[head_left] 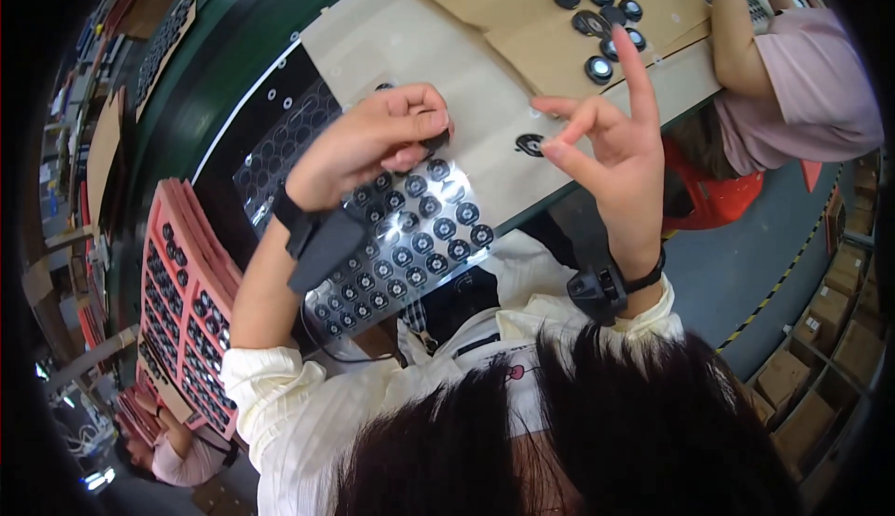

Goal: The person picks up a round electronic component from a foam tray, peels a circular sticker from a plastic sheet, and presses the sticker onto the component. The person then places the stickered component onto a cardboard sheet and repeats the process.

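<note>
My right hand (620, 148) is raised over the table's near side, thumb and a finger pinched at a flat black round sticker (530, 145) with pale marks; other fingers stretch upward. My left hand (368, 138) is closed, its fingertips curled around a dark round piece (434, 142) that the fingers mostly cover. Beneath the left hand lies a shiny clear sheet (424, 272) carrying rows of similar black round stickers. It reaches over the table's near edge toward my lap.
Several black round parts (598, 70), some with shiny pale centres, lie on brown cardboard (522, 41) at the far right. A clear sheet of empty circles (284, 157) lies left. Pink trays (177, 274) of black parts are stacked at left. A co-worker's arm (741, 31) rests at right.
</note>
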Motion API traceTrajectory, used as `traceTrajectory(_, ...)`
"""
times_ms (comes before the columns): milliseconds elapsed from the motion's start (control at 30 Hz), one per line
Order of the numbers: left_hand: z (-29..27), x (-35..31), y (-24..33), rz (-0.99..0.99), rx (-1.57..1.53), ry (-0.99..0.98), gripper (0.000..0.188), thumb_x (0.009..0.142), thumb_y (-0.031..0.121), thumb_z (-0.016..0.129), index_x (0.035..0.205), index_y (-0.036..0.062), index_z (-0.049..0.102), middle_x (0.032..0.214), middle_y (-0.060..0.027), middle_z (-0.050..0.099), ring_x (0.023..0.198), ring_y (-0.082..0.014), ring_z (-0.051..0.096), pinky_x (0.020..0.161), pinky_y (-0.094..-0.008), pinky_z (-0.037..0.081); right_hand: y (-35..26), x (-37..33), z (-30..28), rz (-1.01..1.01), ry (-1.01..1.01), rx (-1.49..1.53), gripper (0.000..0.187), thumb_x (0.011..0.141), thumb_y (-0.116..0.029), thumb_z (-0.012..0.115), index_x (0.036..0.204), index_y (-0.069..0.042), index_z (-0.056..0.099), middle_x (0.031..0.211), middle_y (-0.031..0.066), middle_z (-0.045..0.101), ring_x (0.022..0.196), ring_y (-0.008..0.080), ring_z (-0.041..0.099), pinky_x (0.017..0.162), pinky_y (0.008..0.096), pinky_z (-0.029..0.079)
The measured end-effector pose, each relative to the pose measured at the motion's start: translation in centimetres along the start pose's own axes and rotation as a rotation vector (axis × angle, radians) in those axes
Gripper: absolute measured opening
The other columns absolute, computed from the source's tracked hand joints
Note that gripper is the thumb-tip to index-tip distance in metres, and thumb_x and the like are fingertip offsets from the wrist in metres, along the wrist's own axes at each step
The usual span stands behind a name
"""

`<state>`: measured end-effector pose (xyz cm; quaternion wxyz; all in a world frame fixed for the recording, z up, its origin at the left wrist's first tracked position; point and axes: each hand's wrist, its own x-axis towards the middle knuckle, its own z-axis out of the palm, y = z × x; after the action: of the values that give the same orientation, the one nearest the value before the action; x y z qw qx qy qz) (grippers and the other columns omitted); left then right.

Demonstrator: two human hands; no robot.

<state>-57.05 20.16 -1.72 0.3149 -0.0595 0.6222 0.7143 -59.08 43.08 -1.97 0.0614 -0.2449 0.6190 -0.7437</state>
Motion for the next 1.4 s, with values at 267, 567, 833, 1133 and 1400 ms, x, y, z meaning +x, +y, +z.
traceTrajectory(267,4.2,-4.3,-2.5,0.321,-0.119,0.388,0.025,0.080,0.001,0.050,0.105,-0.0013,0.046,0.083,-0.0066,0.055,0.064,-0.0085,0.053,0.057,-0.0168,0.042,0.1,2.4,4.4,0.202,-0.175,0.345,0.080,0.068,0.006,0.061,0.132,-0.003,0.013,0.070,0.0031,0.053,0.086,0.0201,0.055,0.083,0.0342,0.041)
traceTrajectory(567,6.3,-6.8,-2.5,0.615,-0.008,0.599,0.033,0.069,-0.012,0.058,0.099,-0.0077,0.043,0.094,-0.0174,0.056,0.083,-0.0202,0.060,0.074,-0.0259,0.051,4.9,5.9,6.8,-0.762,-0.759,0.527,0.087,0.069,0.012,0.059,0.131,0.002,0.000,0.067,0.0064,0.054,0.070,0.0137,0.058,0.081,0.0310,0.044)
traceTrajectory(833,6.4,-7.1,-2.8,0.797,0.346,0.714,0.041,0.060,-0.012,0.067,0.093,-0.0048,0.044,0.092,-0.0174,0.056,0.085,-0.0195,0.058,0.073,-0.0279,0.051,3.3,5.4,6.6,-0.665,-0.773,0.460,0.083,0.069,0.012,0.059,0.131,0.003,0.003,0.069,0.0071,0.055,0.070,0.0126,0.057,0.072,0.0243,0.046)
traceTrajectory(1133,6.7,-7.5,-2.7,0.782,0.481,0.823,0.042,0.060,-0.011,0.068,0.093,-0.0046,0.044,0.092,-0.0156,0.057,0.083,-0.0181,0.058,0.073,-0.0264,0.050,3.3,4.7,7.9,-0.598,-0.627,0.419,0.082,0.067,0.008,0.062,0.130,0.002,0.009,0.070,0.0085,0.055,0.072,0.0151,0.058,0.071,0.0241,0.046)
traceTrajectory(1400,6.7,-7.2,-2.7,0.858,0.355,0.852,0.041,0.059,-0.008,0.071,0.092,-0.0046,0.046,0.092,-0.0140,0.057,0.081,-0.0166,0.059,0.069,-0.0226,0.049,2.1,3.1,8.3,-0.327,-0.359,0.321,0.076,0.066,0.004,0.065,0.126,0.002,0.020,0.070,0.0091,0.056,0.072,0.0157,0.057,0.069,0.0241,0.045)
